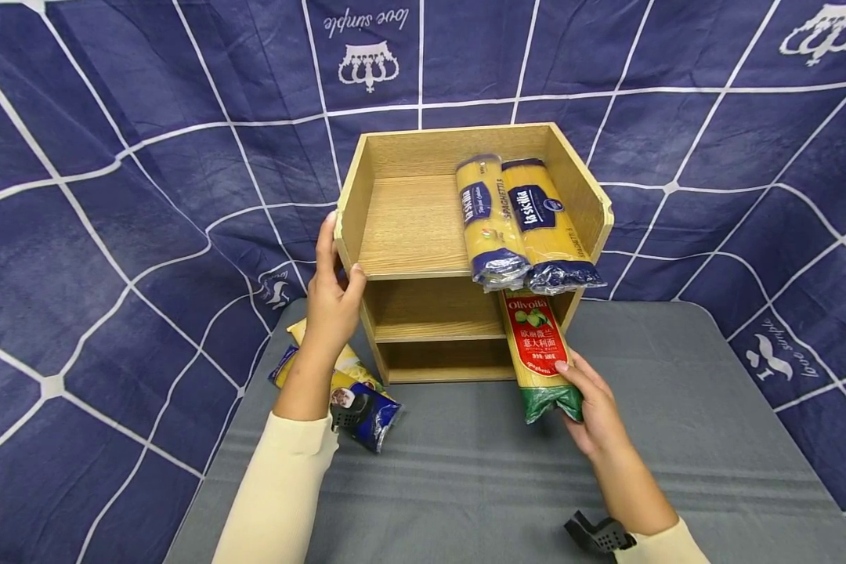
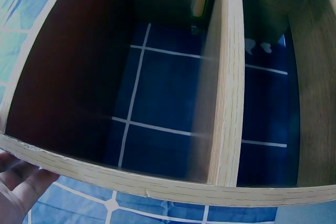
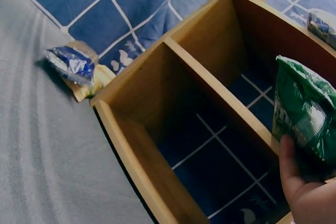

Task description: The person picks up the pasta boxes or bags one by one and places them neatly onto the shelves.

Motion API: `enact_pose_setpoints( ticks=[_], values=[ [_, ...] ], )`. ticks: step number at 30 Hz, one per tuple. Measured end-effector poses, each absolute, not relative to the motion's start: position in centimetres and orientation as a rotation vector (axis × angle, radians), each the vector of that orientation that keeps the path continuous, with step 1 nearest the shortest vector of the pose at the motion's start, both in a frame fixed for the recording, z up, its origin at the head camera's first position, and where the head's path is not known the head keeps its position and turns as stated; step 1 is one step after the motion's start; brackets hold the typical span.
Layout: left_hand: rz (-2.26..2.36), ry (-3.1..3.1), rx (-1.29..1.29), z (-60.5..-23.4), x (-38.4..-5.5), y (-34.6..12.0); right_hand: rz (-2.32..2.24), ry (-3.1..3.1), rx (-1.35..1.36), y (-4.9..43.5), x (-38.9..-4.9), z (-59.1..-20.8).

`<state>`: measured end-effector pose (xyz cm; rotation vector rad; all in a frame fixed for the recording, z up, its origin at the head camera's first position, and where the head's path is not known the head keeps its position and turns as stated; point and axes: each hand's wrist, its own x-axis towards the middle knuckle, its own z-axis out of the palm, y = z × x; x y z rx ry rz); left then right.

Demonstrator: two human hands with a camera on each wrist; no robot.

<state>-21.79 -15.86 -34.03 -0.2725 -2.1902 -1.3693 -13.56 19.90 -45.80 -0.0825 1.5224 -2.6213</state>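
A wooden shelf unit (image 1: 423,270) with an open top tray and two compartments below stands before me. My left hand (image 1: 334,298) holds the upper left side panel by its front edge. With my right hand (image 1: 592,399) I grip the green lower end of a red-labelled spaghetti packet (image 1: 536,345). The packet's far end is inside the middle compartment at its right side, hidden under the top tray. In the right wrist view the packet's green end (image 3: 304,111) sticks out over the middle shelf board, my thumb against it.
Two blue-labelled spaghetti packets (image 1: 492,223) lie side by side on the top tray's right, ends overhanging the front. Left of the unit, a blue-and-yellow packet (image 1: 374,415) and a yellow packet (image 1: 352,364) lie on the grey cloth (image 1: 458,470). A blue checked curtain (image 1: 268,94) hangs behind.
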Motion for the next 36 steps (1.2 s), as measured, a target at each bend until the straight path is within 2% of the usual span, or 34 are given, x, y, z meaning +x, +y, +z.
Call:
enact_pose_setpoints(
  ticks=[7,14,22,36],
  values=[
    [-1.377,-2.194,-0.27,-34.0,-21.8,-15.9,-2.61,1.412,-0.289,20.6,-13.2,-46.3],
    [-1.371,-2.201,-0.252,-34.1,-21.7,-15.9,-2.541,1.451,-0.287,21.3,-11.7,-46.6],
    [-1.353,-2.182,-0.263,-34.1,-21.8,-15.9,-2.458,1.382,-0.435,21.5,-10.2,-47.2],
    [-1.382,-2.181,-0.274,-34.1,-21.7,-15.8,-2.497,1.418,-0.273,21.1,-10.4,-47.0]
  ],
)
